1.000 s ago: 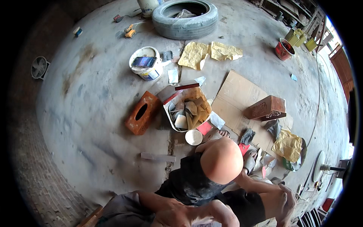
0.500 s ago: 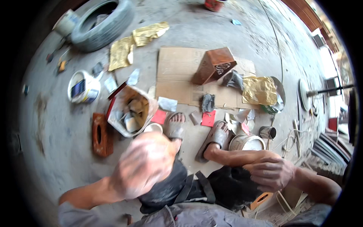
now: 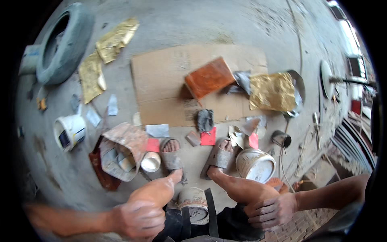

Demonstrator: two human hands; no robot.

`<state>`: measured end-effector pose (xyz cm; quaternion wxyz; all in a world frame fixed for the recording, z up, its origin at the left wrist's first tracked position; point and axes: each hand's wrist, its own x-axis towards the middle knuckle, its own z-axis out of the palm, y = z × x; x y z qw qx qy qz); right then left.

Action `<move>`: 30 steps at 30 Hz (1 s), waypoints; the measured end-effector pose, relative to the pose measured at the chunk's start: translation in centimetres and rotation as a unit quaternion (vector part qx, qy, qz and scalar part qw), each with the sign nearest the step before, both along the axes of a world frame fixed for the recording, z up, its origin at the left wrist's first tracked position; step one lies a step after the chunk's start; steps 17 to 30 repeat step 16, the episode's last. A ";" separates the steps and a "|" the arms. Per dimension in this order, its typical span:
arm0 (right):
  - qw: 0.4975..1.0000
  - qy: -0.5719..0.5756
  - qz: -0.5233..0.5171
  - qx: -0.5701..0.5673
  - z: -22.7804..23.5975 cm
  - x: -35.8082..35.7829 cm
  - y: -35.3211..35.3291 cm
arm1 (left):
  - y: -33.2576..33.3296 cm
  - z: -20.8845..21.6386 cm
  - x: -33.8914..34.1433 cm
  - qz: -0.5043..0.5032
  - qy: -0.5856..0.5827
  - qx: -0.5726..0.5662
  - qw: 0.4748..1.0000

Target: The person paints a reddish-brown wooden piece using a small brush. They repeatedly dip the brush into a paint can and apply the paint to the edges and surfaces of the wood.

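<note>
My left hand [image 3: 139,220] lies over my left knee with its fingers curled round it. On the other side my right hand [image 3: 269,209] grips my right knee, fingers pressed together. A pale stained bucket [image 3: 192,197] shows between my legs. Past my sandalled feet, a reddish-brown box [image 3: 209,78] rests tilted on a flattened cardboard sheet [image 3: 157,80]. Nearer my feet lie a crumpled dark grey cloth [image 3: 206,120], a red sanding sheet or paper [image 3: 208,136] and a small white cup [image 3: 151,162]. Neither hand touches any of these.
An open many-sided container [image 3: 123,149] with scraps in it and a white bucket [image 3: 70,131] stand left. A lidded bucket [image 3: 255,165] is by my right foot. Gold paper [image 3: 273,92], a metal can [image 3: 281,138], a tyre [image 3: 66,44] and a cable [image 3: 297,36] lie around.
My view has shifted and tilted, so the bucket between my legs now shows. In the picture my left hand sits lower and nearer my body. Both hands stay at my knees.
</note>
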<state>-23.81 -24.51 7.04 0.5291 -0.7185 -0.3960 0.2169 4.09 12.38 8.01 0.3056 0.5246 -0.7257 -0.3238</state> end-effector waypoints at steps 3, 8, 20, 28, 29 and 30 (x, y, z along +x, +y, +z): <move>1.000 0.002 0.009 0.022 -0.2 1.5 0.0 | -0.6 0.5 -0.5 0.057 0.042 0.037 0.997; 0.997 -0.026 -0.043 0.062 0.0 1.1 1.3 | -0.1 1.9 -1.6 0.130 0.070 0.063 0.987; 0.987 0.024 -0.030 -0.154 3.3 -0.2 5.2 | 2.0 4.0 -7.9 0.333 -0.059 0.118 0.934; 0.987 0.024 -0.030 -0.154 3.3 -0.2 5.2 | 2.0 4.0 -7.9 0.333 -0.059 0.118 0.934; 0.987 0.024 -0.030 -0.154 3.3 -0.2 5.2 | 2.0 4.0 -7.9 0.333 -0.059 0.118 0.934; 0.987 0.024 -0.030 -0.154 3.3 -0.2 5.2 | 2.0 4.0 -7.9 0.333 -0.059 0.118 0.934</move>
